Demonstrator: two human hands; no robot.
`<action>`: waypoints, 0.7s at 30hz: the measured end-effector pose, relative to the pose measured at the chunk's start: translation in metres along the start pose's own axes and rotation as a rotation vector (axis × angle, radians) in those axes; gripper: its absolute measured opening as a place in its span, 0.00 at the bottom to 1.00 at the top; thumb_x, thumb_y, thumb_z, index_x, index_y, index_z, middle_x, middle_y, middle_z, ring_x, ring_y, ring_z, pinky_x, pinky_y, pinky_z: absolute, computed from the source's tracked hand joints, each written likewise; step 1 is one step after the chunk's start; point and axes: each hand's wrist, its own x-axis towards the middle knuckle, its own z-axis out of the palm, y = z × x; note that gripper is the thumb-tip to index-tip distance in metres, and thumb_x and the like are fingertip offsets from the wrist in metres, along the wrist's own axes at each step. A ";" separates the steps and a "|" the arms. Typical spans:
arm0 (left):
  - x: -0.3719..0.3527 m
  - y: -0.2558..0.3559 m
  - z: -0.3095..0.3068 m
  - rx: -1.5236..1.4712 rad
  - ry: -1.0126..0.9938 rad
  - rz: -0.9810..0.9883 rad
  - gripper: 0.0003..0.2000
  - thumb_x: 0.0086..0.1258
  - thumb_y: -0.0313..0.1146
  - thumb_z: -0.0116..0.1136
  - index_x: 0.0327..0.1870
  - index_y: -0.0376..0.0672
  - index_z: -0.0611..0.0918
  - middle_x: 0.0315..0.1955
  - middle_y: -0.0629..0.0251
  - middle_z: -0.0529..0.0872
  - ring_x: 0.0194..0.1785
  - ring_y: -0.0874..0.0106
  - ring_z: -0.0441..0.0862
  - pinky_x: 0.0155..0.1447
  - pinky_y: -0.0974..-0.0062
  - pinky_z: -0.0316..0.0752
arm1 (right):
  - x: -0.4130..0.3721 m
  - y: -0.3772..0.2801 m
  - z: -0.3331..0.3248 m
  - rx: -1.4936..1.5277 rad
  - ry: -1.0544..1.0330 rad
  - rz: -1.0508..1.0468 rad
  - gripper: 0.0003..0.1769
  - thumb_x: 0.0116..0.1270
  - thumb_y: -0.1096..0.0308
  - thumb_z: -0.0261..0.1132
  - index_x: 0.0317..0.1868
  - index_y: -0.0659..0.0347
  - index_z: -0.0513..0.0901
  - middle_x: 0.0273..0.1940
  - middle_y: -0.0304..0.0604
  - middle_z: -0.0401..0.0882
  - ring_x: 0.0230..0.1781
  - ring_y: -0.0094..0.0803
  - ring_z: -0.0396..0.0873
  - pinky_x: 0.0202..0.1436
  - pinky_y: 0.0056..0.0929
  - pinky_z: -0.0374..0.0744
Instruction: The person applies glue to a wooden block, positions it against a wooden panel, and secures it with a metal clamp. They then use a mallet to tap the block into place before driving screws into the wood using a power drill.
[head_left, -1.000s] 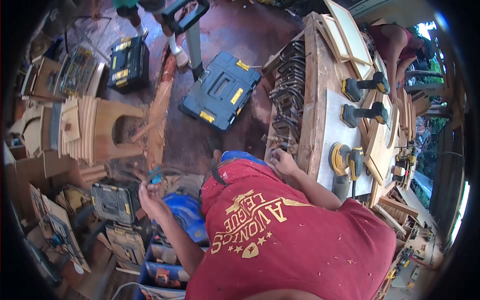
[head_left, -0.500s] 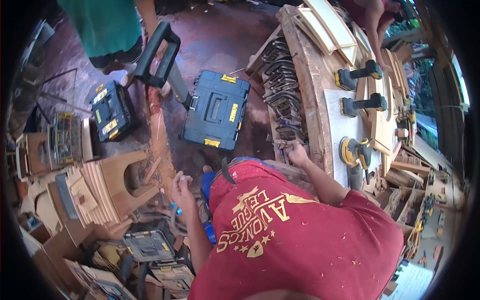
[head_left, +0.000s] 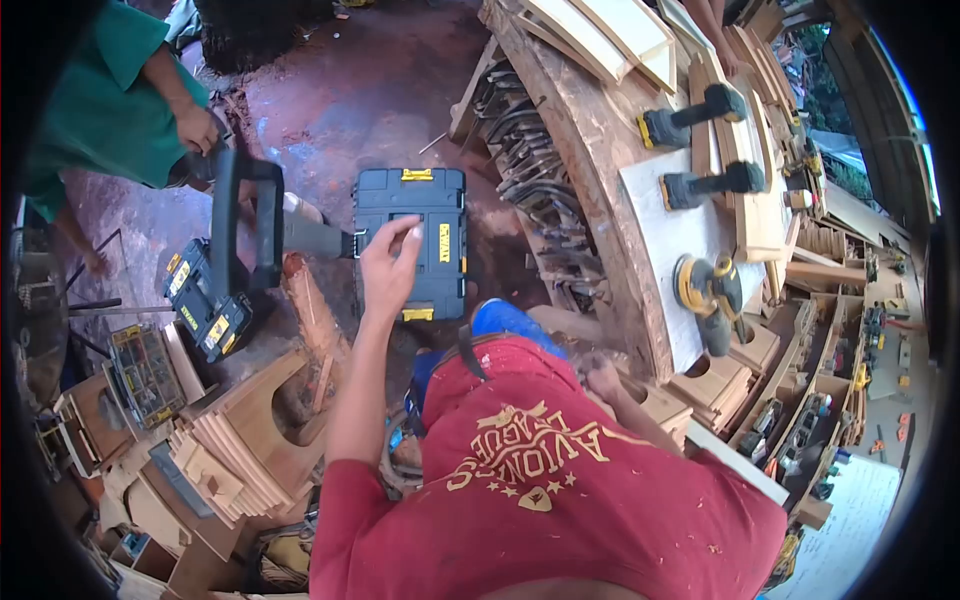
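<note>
My left hand (head_left: 388, 265) is raised at arm's length with its fingers apart and nothing in it. Behind it on the floor lies a blue and black tool case (head_left: 440, 205). My right hand (head_left: 603, 382) is low beside my red shirt (head_left: 560, 490), close to the lower edge of the wooden workbench (head_left: 600, 140). It is partly hidden, so its grip is unclear. A row of dark clamps (head_left: 530, 170) hangs on the bench's side, above the right hand.
A person in a green shirt (head_left: 95, 100) at the upper left holds a black D-handled tool (head_left: 245, 225). A black and yellow case (head_left: 205, 300) lies below it. On the bench are two power tools (head_left: 690, 120) and a yellow sander (head_left: 705, 290). Stacked wooden parts (head_left: 240, 440) fill the lower left.
My left hand has risen from near my waist to in front of the blue case and spread its fingers. My right hand left the clamps and dropped beside my shirt. The view swung left.
</note>
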 end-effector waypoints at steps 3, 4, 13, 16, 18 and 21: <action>0.064 -0.040 0.048 -0.054 0.015 -0.016 0.11 0.74 0.29 0.63 0.53 0.34 0.86 0.45 0.59 0.90 0.46 0.74 0.87 0.54 0.75 0.81 | -0.011 0.009 -0.030 -0.117 -0.126 0.223 0.12 0.67 0.66 0.65 0.47 0.63 0.84 0.40 0.49 0.88 0.36 0.38 0.88 0.39 0.41 0.83; 0.078 -0.050 0.063 -0.035 0.022 -0.028 0.12 0.73 0.28 0.63 0.53 0.35 0.86 0.45 0.59 0.91 0.46 0.73 0.87 0.54 0.74 0.81 | -0.001 0.052 -0.032 -0.181 -0.119 0.074 0.11 0.67 0.65 0.64 0.44 0.64 0.85 0.40 0.48 0.88 0.37 0.37 0.88 0.40 0.39 0.83; 0.315 -0.136 0.218 0.470 -0.142 0.234 0.16 0.68 0.31 0.64 0.55 0.38 0.86 0.52 0.51 0.89 0.51 0.54 0.89 0.55 0.61 0.83 | 0.030 0.069 -0.081 -0.079 -0.235 0.375 0.12 0.68 0.63 0.62 0.38 0.62 0.87 0.43 0.46 0.89 0.44 0.38 0.87 0.48 0.35 0.83; 0.370 -0.163 0.258 0.826 -0.317 0.265 0.13 0.69 0.31 0.60 0.50 0.38 0.86 0.51 0.47 0.88 0.53 0.50 0.87 0.56 0.58 0.83 | 0.036 0.055 -0.089 -0.022 -0.199 0.446 0.12 0.67 0.64 0.62 0.39 0.62 0.88 0.44 0.46 0.89 0.44 0.39 0.87 0.49 0.36 0.83; 0.396 -0.207 0.273 1.058 -0.491 0.315 0.12 0.69 0.32 0.58 0.49 0.39 0.86 0.48 0.45 0.89 0.50 0.51 0.88 0.55 0.57 0.84 | 0.037 0.049 -0.093 0.013 -0.174 0.470 0.12 0.67 0.64 0.62 0.40 0.62 0.88 0.44 0.47 0.89 0.45 0.39 0.87 0.50 0.36 0.83; 0.411 -0.210 0.283 1.154 -0.538 0.280 0.13 0.70 0.35 0.57 0.50 0.41 0.86 0.44 0.46 0.90 0.46 0.50 0.90 0.53 0.56 0.85 | 0.045 0.045 -0.089 0.070 -0.135 0.486 0.12 0.66 0.64 0.62 0.40 0.61 0.88 0.45 0.48 0.89 0.46 0.40 0.87 0.51 0.36 0.83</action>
